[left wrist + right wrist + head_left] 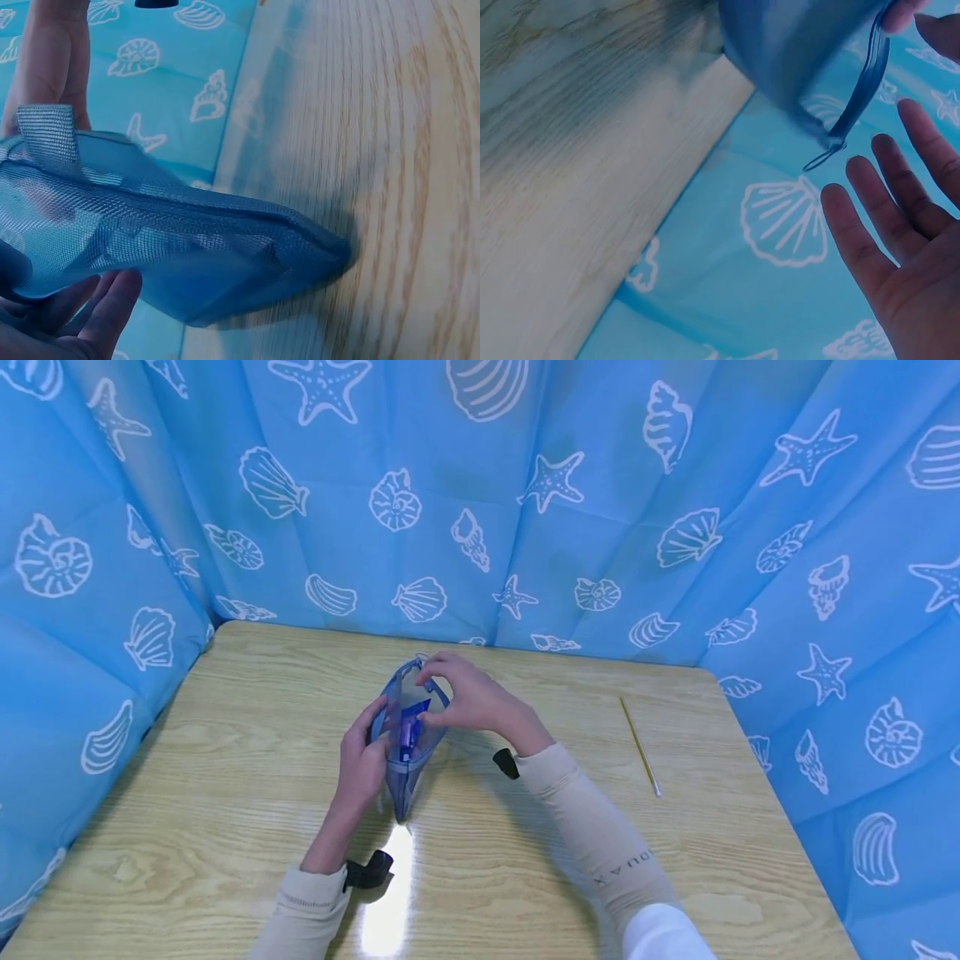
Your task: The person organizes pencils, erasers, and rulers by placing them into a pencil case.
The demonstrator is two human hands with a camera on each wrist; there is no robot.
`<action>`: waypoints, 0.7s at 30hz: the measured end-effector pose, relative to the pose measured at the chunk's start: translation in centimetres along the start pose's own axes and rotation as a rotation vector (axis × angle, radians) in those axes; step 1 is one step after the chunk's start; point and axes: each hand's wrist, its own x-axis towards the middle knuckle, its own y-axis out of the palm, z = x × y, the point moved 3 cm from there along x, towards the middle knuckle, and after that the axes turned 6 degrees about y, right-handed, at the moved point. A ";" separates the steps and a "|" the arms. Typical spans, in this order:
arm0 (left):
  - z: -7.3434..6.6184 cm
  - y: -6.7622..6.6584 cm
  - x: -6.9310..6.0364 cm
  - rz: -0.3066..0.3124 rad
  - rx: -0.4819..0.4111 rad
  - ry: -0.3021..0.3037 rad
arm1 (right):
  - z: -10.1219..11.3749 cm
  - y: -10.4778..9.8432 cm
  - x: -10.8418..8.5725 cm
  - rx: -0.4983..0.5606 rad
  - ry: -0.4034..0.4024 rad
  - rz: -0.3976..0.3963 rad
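Note:
A blue mesh zip pouch stands with its mouth spread open near the middle of the table, a purple-blue item inside it; its kind is unclear. My left hand holds the pouch by its left side, and in the left wrist view its fingers lie against the mesh. Over the pouch's mouth is my right hand, thumb and fingers apart. In the right wrist view its fingers are spread beside the zipper edge, with nothing between them.
A yellow pencil lies on the wooden table, to the right of the pouch. A blue curtain with white shells and starfish hangs behind the table and along its sides.

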 end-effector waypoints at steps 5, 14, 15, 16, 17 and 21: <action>-0.1 -0.1 0.0 -0.009 -0.013 0.009 | -1.6 -0.5 -1.4 0.081 0.022 -0.066; -0.2 -0.1 -0.2 0.011 -0.018 0.007 | -6.3 -0.4 -5.7 0.176 0.145 -0.214; -0.2 -0.1 -0.2 0.013 -0.020 0.007 | -6.9 -0.4 -6.3 0.185 0.166 -0.222; -0.2 -0.1 -0.2 0.013 -0.017 0.008 | -7.5 -0.3 -6.8 0.191 0.184 -0.231; -0.2 -0.1 -0.2 0.013 -0.018 0.009 | -8.1 -0.3 -7.3 0.198 0.201 -0.239; -0.3 -0.2 -0.4 0.014 -0.016 0.004 | -10.3 -0.5 -9.4 0.209 0.253 -0.267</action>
